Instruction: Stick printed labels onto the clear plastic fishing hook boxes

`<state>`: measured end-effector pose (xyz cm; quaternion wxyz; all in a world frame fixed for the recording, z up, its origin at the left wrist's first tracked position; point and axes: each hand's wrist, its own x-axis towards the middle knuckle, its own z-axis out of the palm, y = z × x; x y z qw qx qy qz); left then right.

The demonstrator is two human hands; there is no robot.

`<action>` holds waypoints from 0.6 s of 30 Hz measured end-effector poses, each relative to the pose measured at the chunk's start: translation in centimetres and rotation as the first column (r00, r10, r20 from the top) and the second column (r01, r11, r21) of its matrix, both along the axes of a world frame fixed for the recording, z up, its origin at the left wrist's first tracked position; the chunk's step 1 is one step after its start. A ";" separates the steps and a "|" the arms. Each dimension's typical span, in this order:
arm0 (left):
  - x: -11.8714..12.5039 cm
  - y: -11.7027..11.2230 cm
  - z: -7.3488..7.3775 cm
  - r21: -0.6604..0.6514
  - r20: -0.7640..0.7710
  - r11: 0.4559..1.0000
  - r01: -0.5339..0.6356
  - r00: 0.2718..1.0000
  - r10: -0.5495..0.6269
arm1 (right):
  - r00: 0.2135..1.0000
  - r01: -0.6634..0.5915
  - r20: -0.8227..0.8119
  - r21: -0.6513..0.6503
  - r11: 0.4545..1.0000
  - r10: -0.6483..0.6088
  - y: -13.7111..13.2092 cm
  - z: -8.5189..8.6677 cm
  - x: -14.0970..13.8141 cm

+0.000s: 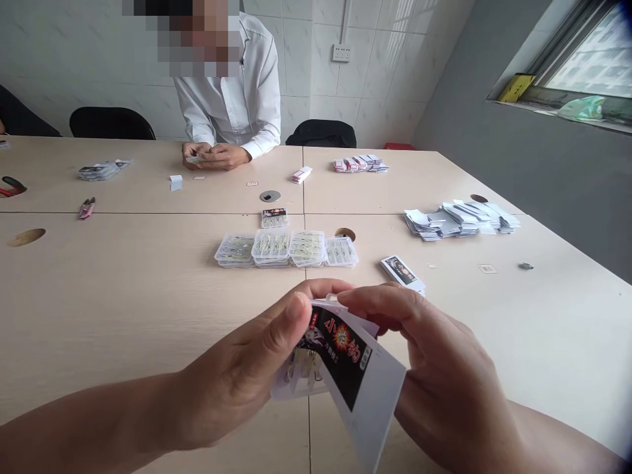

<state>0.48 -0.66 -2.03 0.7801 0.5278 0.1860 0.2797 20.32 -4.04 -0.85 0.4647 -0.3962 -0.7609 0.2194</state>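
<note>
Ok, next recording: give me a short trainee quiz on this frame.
1. True or false: the person's left hand and right hand both hold the black-printed packet.
2. Multiple choice: what lies on the table between that packet and the co-worker's hands?
A) A row of clear plastic boxes
B) A laptop
C) A coffee mug
3. Short answer: in this view, on which side of those boxes does the large pile of white packets lie?

Key: 1 true; 2 A; 3 right.
</note>
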 end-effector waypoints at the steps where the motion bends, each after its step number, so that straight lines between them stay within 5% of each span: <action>1: 0.0 0.0 0.1 0.005 -0.009 1.000 0.000 1.000 0.000 | 1.000 0.005 -0.009 0.002 1.000 -0.005 0.0 0.0 0.0; 18: -0.2 0.3 1.3 0.088 -0.148 0.996 0.019 0.989 -0.006 | 0.996 0.087 0.016 0.025 0.996 -0.087 0.0 0.6 0.1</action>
